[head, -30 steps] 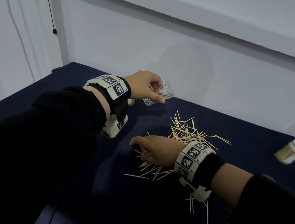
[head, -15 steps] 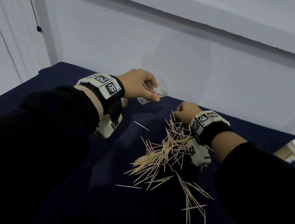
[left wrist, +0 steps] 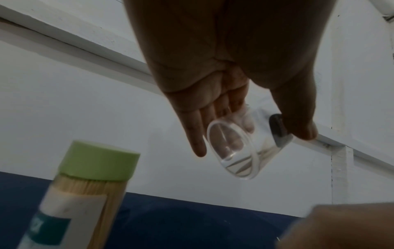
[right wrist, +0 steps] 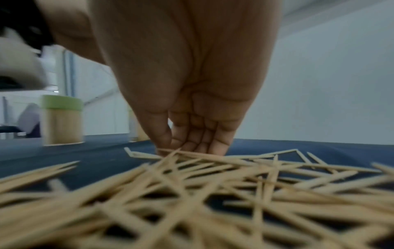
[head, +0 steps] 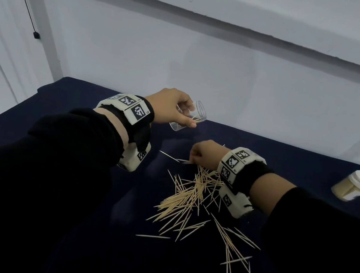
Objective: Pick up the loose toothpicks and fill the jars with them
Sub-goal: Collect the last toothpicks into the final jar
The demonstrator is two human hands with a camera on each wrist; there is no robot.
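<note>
Above the worktop my left hand grips a tilted clear jar; my right hand's fingertips bunch at the toothpicks, their pinch hidden from me

The light is dim, flat and cool, with no glare. In the head view the straight wall ledge bows from wide-angle distortion, and the dark sleeves lose all detail. The left wrist view blurs the green-capped jar close to the lens. In the right wrist view the nearest toothpicks are soft, and the left edge smears.
</note>
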